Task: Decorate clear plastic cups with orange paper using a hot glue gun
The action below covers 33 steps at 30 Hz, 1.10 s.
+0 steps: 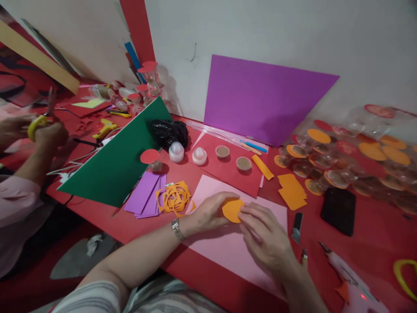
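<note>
Between my two hands is an orange paper disc point(232, 210), held above a pink sheet point(208, 237). My left hand point(211, 211) grips its left edge, and a metal watch sits on that wrist. On the disc's right edge press the fingers of my right hand point(265, 232). Whether anything lies under the disc is hidden. Orange cut-out scraps point(174, 198) and purple paper strips point(145, 195) lie to the left. Beyond the pink sheet stand two small sand-filled cups point(243, 164) on a red sheet point(224, 176), near white domed containers point(199, 156).
A green board point(120, 165) leans at the left, and a purple board point(260, 100) against the wall. Many disc-topped clear pieces point(321, 167) crowd the right, near a black phone point(339, 211) and glue gun point(352, 274). Another person's hand holds yellow-handled scissors point(36, 126).
</note>
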Available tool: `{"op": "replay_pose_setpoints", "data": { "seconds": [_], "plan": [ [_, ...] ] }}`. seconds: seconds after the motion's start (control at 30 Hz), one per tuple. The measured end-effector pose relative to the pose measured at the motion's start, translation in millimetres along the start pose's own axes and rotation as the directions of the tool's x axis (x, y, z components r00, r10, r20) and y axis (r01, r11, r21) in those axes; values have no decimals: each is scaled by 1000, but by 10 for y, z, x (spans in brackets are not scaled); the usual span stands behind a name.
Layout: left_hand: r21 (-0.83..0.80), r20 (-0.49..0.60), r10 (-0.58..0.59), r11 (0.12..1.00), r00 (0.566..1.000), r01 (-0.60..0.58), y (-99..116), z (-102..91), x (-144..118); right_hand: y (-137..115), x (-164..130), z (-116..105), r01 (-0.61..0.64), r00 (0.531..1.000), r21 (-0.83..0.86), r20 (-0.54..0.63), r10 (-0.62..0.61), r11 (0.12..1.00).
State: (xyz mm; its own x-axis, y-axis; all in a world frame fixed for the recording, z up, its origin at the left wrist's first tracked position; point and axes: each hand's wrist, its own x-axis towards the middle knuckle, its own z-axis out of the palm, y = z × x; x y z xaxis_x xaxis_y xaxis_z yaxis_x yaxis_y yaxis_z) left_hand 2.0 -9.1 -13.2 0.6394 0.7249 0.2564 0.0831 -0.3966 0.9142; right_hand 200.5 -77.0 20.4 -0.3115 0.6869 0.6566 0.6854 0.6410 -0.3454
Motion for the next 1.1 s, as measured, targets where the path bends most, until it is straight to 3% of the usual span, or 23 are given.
{"op": "replay_pose_setpoints", "data": {
  "seconds": [0.1, 0.2, 0.27, 0.37, 0.5, 0.63, 0.93, 1.1],
  "plan": [
    [82, -5, -35, 996, 999, 35, 0, 11, 4, 151, 201, -256, -58, 998, -105, -25, 56, 993],
    [124, 2, -102, 987, 995, 101, 28, 31, 15, 452, 424, -380, -193, 968, -157, -194, 162, 968],
    [132, -2, -133, 982, 991, 133, 54, 42, 23, 726, 555, -345, -337, 925, -148, -238, 297, 930],
    [147, 12, -178, 974, 984, 174, 91, 40, 32, 1177, 708, -153, -539, 840, -178, -176, 513, 823],
    [113, 28, -266, 959, 963, 262, 115, 23, 35, 1689, 831, 157, -595, 800, -238, -85, 594, 767],
    [64, 37, -293, 955, 955, 291, 85, 24, 16, 2016, 884, 343, -619, 762, -323, -23, 648, 716],
    [143, 85, -219, 968, 972, 206, 28, 4, -6, 2499, 1070, 529, -584, 700, -527, 58, 712, 617],
    [194, 126, -156, 972, 980, 130, 59, -35, 8, 2625, 1131, 571, -555, 642, -641, 75, 763, 530]
  ]
}}
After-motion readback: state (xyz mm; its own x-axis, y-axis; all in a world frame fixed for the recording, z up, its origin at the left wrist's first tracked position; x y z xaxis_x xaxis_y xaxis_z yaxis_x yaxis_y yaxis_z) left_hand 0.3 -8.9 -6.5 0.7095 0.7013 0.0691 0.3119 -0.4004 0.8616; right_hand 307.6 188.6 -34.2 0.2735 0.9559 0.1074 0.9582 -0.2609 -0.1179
